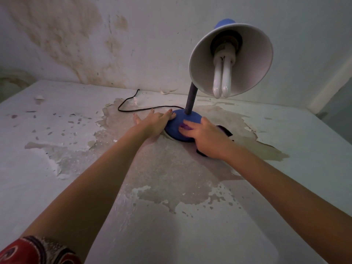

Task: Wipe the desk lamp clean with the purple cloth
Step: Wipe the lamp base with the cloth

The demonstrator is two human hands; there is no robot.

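A desk lamp stands on the table's far middle, with a round blue base (177,128), a dark neck (191,100) and a shade (231,60) tilted toward me, a white bulb inside. My left hand (155,121) lies flat against the left side of the base, fingers spread. My right hand (206,138) presses the purple cloth (183,127) onto the front right of the base. Most of the cloth is hidden under the hand; a dark part of it shows at the hand's right.
The white table (57,187) has peeling paint and bare grey patches. A black cord (133,109) runs from the base leftward and back to the stained wall (76,44). Paint flakes lie near the wall.
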